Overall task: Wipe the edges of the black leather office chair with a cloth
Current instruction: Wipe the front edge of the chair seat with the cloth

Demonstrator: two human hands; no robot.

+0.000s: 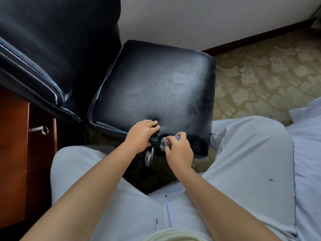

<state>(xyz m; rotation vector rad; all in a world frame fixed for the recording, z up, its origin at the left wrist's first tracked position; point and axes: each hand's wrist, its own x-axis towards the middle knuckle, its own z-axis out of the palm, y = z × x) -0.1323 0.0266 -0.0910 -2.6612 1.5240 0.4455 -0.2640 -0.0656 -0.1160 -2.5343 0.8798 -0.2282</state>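
- The patterned carpet covers the floor from 1 to 3 o'clock, meeting a pale wall with a dark baseboard at 12 to 1 o'clock.
- The black leather office chair fills the centre and 10 o'clock; its seat is scuffed grey, and its backrest rises at 10 o'clock.
- The person's legs in light trousers spread from 4 to 8 o'clock, on white bedding at 3 to 4 o'clock.
- A reddish wooden cabinet with a metal handle stands at 9 o'clock.
- The left hand rests on the seat's near edge, fingers nearly straight, pressing into the leather.
- The right hand, fingers curled, grips a bunched cloth against the seat's front edge, just beside the left hand.
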